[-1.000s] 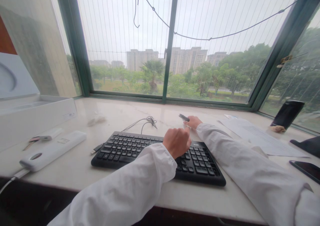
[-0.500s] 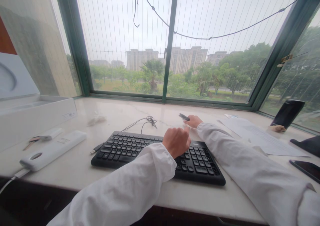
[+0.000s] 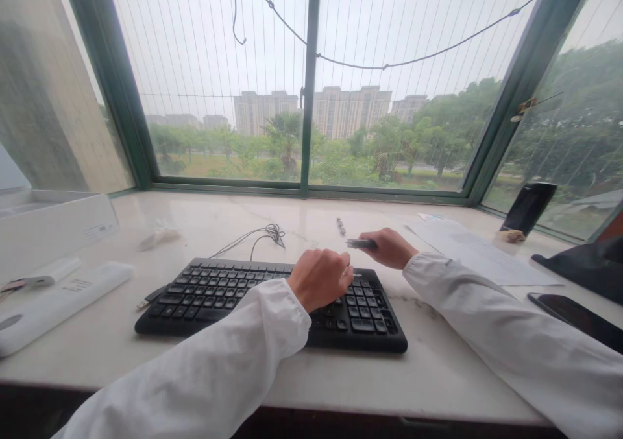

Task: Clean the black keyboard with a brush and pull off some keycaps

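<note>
A black keyboard (image 3: pixel 209 291) lies on the white counter, partly covered by my left hand and sleeve. My left hand (image 3: pixel 318 278) is closed over the right part of the keyboard, its fingers curled together; whatever they hold, if anything, is hidden. Just behind the keyboard's right end, my right hand (image 3: pixel 392 248) grips a short dark stick-like tool (image 3: pixel 361 244) with a lighter tip. The tip points left, close to my left fingers. A small silvery-grey piece (image 3: pixel 341 225) rests on the counter behind the tool.
A coiled cable (image 3: pixel 275 234) and a USB plug (image 3: pixel 152 296) lie by the keyboard. To the left are a white power bank (image 3: pixel 73 303) and a white box (image 3: pixel 92 225). Papers (image 3: pixel 467 251), an upright dark phone (image 3: pixel 528 211) and a flat phone (image 3: pixel 579 319) are at right.
My right hand has come back toward me and nearer the left hand, bringing the dark tool. The small silvery-grey piece now shows on the counter. The view has shifted right.
</note>
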Available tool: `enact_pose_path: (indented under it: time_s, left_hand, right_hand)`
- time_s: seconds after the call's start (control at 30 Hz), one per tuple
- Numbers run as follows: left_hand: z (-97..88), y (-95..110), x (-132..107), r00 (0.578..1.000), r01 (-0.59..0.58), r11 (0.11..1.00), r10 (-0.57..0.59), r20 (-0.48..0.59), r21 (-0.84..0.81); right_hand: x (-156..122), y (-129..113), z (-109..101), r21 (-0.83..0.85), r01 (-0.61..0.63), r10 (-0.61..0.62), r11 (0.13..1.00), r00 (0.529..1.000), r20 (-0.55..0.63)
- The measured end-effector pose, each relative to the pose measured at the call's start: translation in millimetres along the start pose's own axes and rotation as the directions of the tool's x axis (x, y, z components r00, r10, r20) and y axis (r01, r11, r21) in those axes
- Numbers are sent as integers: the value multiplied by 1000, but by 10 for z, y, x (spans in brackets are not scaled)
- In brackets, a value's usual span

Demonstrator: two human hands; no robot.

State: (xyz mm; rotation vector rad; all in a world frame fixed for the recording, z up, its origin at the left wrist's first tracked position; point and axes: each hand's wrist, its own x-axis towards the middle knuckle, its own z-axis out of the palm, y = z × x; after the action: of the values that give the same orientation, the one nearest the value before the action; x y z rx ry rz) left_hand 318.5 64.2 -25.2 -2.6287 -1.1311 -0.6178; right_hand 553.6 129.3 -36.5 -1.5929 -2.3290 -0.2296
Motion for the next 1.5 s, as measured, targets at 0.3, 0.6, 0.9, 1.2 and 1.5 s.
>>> enact_pose_path:
  time_s: [0.3, 0.6, 0.9, 1.2, 1.5]
  left_hand:
    - [-22, 72, -80, 936, -353, 918, 343, -84, -183]
    - [37, 81, -126, 820, -555, 752, 568, -77, -356]
    - [-17, 137, -119, 798, -580, 741, 601, -51, -338]
    - [-4, 159, -119, 793, -588, 735, 606, -62, -339]
    - [7, 181, -131, 790, -591, 723, 608, -77, -357]
  right_hand:
    - [-481, 150, -158, 279, 389, -367, 878, 921, -129]
    - [-749, -154, -389, 583, 548, -597, 600, 792, -130]
    - [-775, -149, -285, 591, 568, -635, 572, 763, -119]
    - [-760, -123, -277, 568, 592, -656, 572, 746, -117]
    - [-767, -108, -259, 576, 563, -592, 593, 789, -162]
